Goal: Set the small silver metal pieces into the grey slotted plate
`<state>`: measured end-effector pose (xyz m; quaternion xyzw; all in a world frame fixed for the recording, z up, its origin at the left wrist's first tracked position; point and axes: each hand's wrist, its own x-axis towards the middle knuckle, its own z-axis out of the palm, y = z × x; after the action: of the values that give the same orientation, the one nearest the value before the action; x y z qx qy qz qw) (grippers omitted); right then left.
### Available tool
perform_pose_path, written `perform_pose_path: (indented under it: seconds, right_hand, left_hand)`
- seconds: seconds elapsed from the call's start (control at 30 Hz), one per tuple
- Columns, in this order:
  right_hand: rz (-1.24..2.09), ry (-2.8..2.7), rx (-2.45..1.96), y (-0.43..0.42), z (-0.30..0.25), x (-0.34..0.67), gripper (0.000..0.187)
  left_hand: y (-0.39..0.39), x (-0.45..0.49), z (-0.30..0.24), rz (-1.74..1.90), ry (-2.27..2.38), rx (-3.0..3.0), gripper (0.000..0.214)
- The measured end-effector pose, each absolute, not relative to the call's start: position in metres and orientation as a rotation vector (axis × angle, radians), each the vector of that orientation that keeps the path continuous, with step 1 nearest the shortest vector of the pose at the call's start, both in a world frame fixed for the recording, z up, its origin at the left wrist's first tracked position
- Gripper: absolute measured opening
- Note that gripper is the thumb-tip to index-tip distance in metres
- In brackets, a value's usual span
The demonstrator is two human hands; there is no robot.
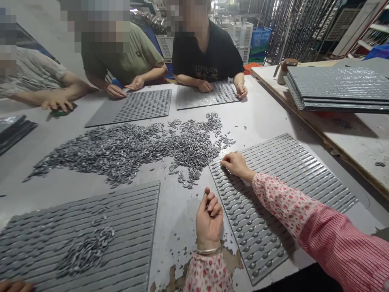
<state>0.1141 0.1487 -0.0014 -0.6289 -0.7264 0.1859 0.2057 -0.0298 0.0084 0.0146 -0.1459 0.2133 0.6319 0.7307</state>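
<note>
My left hand [209, 221], palm up with a bangle at the wrist, is curled around a few small grey spindle-shaped pieces. Only bits of them show between thumb and fingers. My right hand [236, 164] reaches onto the far left corner of a grey ridged board [291, 162]. Its fingers are pinched together against the board; whatever they hold is hidden. Rows of the same spindle-shaped pieces [249, 245] sit in the board's grooves along its left and near part. The grooves on its right side show no pieces. Past my right hand lies a big loose heap of these pieces [121, 152].
At left, another ridged board [130, 227] bears a small pile of pieces [88, 249]; a person's fingers [15, 286] show at its corner. Across the table, people work at two more boards [142, 105] [209, 95]. Stacked boards [337, 87] stand on a side table at right.
</note>
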Motion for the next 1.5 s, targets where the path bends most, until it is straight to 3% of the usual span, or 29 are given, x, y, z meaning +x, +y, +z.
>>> perform_pose_path:
  seconds: [0.33, 0.4, 0.57, 0.7, 0.8, 0.87, 1.03, 1.3, 1.5]
  right_hand:
    - [0.357, -2.048, -1.759, 0.143, 0.000, 0.112, 0.011]
    - [0.596, -2.049, -1.596, 0.136, 0.005, 0.112, 0.013]
    - [1.713, -1.877, -0.877, 0.104, 0.025, 0.114, 0.029]
    - [1.937, -1.636, -0.723, 0.090, 0.034, 0.112, 0.029]
    - [1.841, -1.463, -0.787, 0.100, 0.031, 0.115, 0.025]
    - [1.659, -1.395, -0.929, 0.115, 0.025, 0.123, 0.021]
    - [1.082, -1.749, -1.434, 0.154, 0.008, 0.151, 0.013]
    - [0.791, -2.020, -1.554, 0.166, 0.002, 0.157, 0.010]
    - [0.540, -2.187, -1.601, 0.166, -0.003, 0.152, 0.016]
  left_hand:
    - [0.006, -0.022, 0.017, 1.279, 0.757, -0.014, 0.015]
    - [0.006, -0.021, 0.016, 1.256, 0.792, 0.036, 0.015]
    - [0.005, -0.017, 0.015, 1.252, 0.836, 0.088, 0.022]
    - [0.006, -0.016, 0.017, 1.244, 0.855, 0.103, 0.021]
    - [0.008, -0.020, 0.021, 1.243, 0.773, 0.019, 0.015]
    - [0.008, -0.023, 0.022, 1.289, 0.692, -0.068, 0.022]
    - [0.006, -0.026, 0.020, 1.362, 0.628, -0.137, 0.020]
    - [0.012, -0.025, 0.018, 1.366, 0.704, -0.330, 0.030]
    - [0.010, -0.025, 0.018, 1.331, 0.537, -0.311, 0.025]
